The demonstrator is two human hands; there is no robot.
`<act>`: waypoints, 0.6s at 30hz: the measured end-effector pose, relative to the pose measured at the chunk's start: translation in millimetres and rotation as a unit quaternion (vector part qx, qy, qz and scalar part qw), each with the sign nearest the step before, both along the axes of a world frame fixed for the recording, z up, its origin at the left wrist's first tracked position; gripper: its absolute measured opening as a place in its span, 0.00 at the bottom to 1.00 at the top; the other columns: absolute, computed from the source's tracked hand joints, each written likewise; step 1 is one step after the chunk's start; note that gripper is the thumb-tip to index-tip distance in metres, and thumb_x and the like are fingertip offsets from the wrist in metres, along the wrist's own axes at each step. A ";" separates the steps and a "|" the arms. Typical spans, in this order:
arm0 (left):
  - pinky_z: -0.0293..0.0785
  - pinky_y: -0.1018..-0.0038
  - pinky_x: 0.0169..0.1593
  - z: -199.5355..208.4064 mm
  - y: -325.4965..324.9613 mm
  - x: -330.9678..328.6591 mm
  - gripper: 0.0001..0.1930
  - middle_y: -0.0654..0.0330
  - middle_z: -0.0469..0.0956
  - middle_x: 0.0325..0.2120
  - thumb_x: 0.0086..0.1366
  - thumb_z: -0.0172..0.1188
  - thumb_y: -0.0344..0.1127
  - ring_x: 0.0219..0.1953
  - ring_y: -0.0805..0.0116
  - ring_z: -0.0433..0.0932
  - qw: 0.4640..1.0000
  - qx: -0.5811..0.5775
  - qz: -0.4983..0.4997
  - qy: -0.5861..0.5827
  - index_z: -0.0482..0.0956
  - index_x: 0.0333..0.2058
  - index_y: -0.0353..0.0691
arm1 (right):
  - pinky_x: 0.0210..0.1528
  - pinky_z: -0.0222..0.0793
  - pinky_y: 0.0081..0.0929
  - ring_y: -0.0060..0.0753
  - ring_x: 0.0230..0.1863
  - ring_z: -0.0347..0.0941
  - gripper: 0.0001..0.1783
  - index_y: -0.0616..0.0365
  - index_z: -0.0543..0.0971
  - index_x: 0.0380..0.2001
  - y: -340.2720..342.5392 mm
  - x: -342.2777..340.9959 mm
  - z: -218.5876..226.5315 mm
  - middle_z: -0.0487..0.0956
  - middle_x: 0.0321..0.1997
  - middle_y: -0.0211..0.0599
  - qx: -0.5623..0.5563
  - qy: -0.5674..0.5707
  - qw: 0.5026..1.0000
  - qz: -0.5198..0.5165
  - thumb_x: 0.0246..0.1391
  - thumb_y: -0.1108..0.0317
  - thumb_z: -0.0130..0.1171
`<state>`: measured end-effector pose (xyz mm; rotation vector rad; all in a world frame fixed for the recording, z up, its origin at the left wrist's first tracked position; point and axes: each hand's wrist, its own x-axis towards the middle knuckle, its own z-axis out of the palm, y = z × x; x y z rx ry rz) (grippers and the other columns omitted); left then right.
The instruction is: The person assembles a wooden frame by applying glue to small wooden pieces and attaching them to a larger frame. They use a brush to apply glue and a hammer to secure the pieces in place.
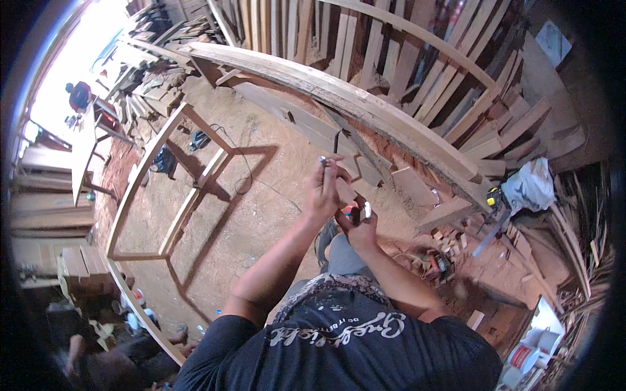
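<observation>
- Wooden and pale, a small block [344,191] sat between both hands, held up in front of the chest.
- The right hand [358,227] was closed under it, also gripping a small tool with a white tip [366,210].
- The left hand [324,189] was closed over its top, pinching a small metal piece [322,159].
- For good control, I judged that the elbows should stay close and the block steady.
- Farther away, a long plank [339,98] lay across the sawdust floor [261,215].
</observation>
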<state>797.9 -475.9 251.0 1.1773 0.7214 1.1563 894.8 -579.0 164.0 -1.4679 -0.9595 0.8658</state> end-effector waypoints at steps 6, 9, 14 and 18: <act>0.74 0.80 0.45 -60.9 142.5 -71.5 0.16 0.59 0.82 0.40 0.82 0.43 0.35 0.41 0.78 0.78 0.983 0.027 0.168 0.067 0.76 0.58 0.36 | 0.35 0.72 0.24 0.22 0.33 0.78 0.32 0.57 0.77 0.59 120.2 -4.2 -87.2 0.84 0.33 0.30 -0.051 0.013 0.998 -0.046 0.53 0.61 0.75; 0.69 0.82 0.41 -63.0 180.2 -136.0 0.15 0.67 0.77 0.34 0.80 0.48 0.35 0.37 0.81 0.72 0.959 -0.060 0.202 0.188 0.80 0.53 0.35 | 0.48 0.77 0.36 0.40 0.48 0.84 0.33 0.59 0.76 0.59 181.8 -8.6 -141.2 0.86 0.46 0.44 -0.059 -0.023 0.994 -0.094 0.53 0.58 0.74; 0.69 0.82 0.38 -47.3 214.8 -198.9 0.12 0.68 0.78 0.32 0.76 0.59 0.37 0.34 0.82 0.72 0.923 -0.043 0.209 0.319 0.83 0.46 0.32 | 0.53 0.76 0.38 0.44 0.54 0.82 0.31 0.57 0.76 0.59 250.6 15.2 -200.8 0.84 0.52 0.46 -0.088 0.010 0.995 -0.054 0.54 0.57 0.71; 0.70 0.81 0.37 -33.6 260.0 -202.5 0.11 0.69 0.78 0.30 0.72 0.64 0.35 0.32 0.81 0.72 0.900 0.005 0.179 0.398 0.82 0.45 0.34 | 0.58 0.73 0.40 0.48 0.58 0.79 0.33 0.57 0.75 0.61 279.2 48.0 -222.3 0.81 0.56 0.49 -0.175 -0.073 0.980 -0.055 0.55 0.54 0.71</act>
